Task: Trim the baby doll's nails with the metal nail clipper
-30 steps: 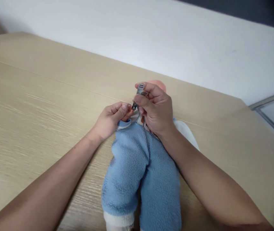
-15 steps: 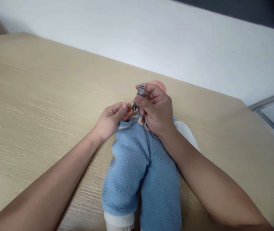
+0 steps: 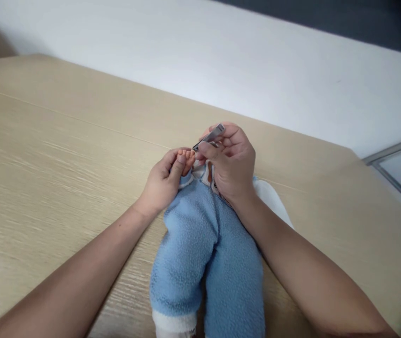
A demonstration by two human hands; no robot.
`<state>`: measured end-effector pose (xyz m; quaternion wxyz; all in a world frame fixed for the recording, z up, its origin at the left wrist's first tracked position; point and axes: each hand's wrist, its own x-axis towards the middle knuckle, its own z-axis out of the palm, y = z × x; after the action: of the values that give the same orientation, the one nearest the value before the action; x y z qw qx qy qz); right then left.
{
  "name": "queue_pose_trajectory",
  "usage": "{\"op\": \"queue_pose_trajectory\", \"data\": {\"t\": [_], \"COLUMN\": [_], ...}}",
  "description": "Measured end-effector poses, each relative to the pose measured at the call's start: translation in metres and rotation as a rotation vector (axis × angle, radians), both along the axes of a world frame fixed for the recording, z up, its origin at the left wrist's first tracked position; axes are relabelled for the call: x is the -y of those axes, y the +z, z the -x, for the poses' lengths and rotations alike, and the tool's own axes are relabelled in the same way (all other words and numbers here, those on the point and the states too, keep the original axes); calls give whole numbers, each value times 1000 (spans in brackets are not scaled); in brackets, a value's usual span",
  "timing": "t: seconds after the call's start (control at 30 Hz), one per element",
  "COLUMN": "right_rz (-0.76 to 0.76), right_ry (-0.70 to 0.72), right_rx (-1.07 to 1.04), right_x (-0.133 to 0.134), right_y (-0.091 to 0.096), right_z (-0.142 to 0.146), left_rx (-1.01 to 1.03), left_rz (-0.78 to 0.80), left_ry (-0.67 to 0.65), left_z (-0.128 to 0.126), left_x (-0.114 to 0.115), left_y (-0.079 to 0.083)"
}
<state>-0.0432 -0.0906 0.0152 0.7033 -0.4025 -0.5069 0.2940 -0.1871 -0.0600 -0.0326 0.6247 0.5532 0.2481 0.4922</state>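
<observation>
Steel nail clippers have swung level toward the toes, pinched between thumb and fingers of the right hand, while the nearly closed left hand grips a small pink doll's foot, steadying it with the toes exposed to the clippers' tip. Its blue fleece-suited body lies on a pale wood-grain worktop, the foot at twelve o'clock.
</observation>
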Motion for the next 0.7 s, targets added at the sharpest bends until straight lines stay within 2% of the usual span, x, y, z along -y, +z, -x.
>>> {"op": "queue_pose_trajectory", "data": {"t": [0.07,0.13,0.3,0.43,0.5,0.6,0.63,0.7], "right_rz": [-59,-112,-233,-458,-592,-809,-845,-821], "right_ry": [-41,-92,-162,-124,-187,-335,-371,-386], "right_rx": [61,142,476,840,992,1100,1105,1098], "right_x": [4,8,17,19,18,14,13,12], "right_y": [-1,-3,-12,-13,-11,-8,-8,-8], "right_z": [4,5,-8,-21,-23,-22,-21,-20], "left_rx": [-62,-77,-63,-76,-114,-149,-147,-125], "left_rz": [-74,-90,-39,-83,-107,-132,-138,-143], "left_ry": [125,193,241,255,259,276,287,304], "left_z": [-3,-6,-7,-6,-5,-5,-5,-5], "left_x": [4,7,9,10,11,14,14,15], "left_y": [2,2,1,1,4,8,9,10]}}
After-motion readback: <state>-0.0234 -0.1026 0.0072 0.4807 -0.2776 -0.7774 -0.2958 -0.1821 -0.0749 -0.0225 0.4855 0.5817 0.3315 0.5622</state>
